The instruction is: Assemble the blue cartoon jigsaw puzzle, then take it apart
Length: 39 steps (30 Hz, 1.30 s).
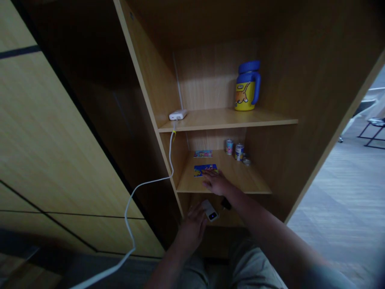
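Observation:
My right hand reaches over the front of the middle shelf, palm down with its fingers stretched out. Its fingertips cover the lower right part of a flat blue and yellow printed card; whether they press on it I cannot tell. Behind that lies a second, light blue printed card. Lower down, at the bottom shelf, my left hand has its fingers closed at the left side of a white power bank with a small lit dark display. A small black object is partly hidden by my right forearm.
Several small cans stand at the middle shelf's right. The upper shelf holds a blue and yellow handled jug and a white box-shaped device. A white cable hangs from that device across the cabinet's left side.

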Each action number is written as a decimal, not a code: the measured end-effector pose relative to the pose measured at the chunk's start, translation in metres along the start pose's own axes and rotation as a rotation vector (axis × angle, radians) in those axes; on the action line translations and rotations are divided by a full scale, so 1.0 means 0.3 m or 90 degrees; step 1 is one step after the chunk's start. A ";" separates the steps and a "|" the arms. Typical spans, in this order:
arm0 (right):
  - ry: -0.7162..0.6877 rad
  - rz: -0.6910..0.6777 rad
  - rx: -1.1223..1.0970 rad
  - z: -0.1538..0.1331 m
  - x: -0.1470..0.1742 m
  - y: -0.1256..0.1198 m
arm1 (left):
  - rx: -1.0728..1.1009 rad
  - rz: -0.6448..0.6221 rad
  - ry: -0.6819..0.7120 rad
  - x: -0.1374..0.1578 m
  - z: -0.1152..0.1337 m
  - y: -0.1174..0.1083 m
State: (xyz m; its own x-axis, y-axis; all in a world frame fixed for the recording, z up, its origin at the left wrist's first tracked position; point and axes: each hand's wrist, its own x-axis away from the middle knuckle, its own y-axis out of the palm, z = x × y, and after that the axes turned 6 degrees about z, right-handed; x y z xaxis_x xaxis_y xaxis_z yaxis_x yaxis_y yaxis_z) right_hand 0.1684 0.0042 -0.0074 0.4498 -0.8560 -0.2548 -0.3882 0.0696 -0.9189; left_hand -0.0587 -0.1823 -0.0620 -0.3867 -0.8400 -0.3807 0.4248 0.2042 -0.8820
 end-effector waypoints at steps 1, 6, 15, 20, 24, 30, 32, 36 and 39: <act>0.013 -0.002 -0.009 -0.011 -0.024 0.007 | 0.009 0.019 0.014 -0.052 -0.008 -0.013; 0.123 0.016 -0.029 0.003 -0.131 0.019 | 0.002 0.065 0.014 -0.399 -0.061 -0.036; 0.153 0.033 0.035 0.145 -0.261 0.048 | -0.069 -0.082 -0.111 -0.795 -0.132 0.064; 0.166 0.012 0.044 0.191 -0.347 0.039 | -0.113 -0.103 -0.211 -0.825 -0.148 0.079; 0.180 -0.014 0.061 0.219 -0.419 0.037 | -0.124 -0.122 -0.223 -0.854 -0.161 0.072; 0.243 0.019 0.086 0.227 -0.443 0.054 | -0.130 -0.128 -0.266 -0.887 -0.184 0.074; 0.256 0.070 0.091 0.221 -0.424 0.056 | -0.131 -0.111 -0.277 -0.895 -0.195 0.081; 0.293 0.126 0.097 0.206 -0.373 0.056 | -0.138 -0.054 -0.289 -0.907 -0.224 0.102; 0.307 0.123 0.105 0.204 -0.323 0.051 | -0.146 0.000 -0.307 -0.917 -0.239 0.111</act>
State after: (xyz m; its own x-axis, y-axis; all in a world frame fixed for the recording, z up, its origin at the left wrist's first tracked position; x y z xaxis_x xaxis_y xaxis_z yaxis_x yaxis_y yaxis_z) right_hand 0.1683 0.1196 -0.0152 -0.0527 -0.9549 -0.2923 -0.2782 0.2951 -0.9141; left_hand 0.0032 0.0915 -0.0066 0.0564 -0.9646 -0.2577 0.2134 0.2638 -0.9407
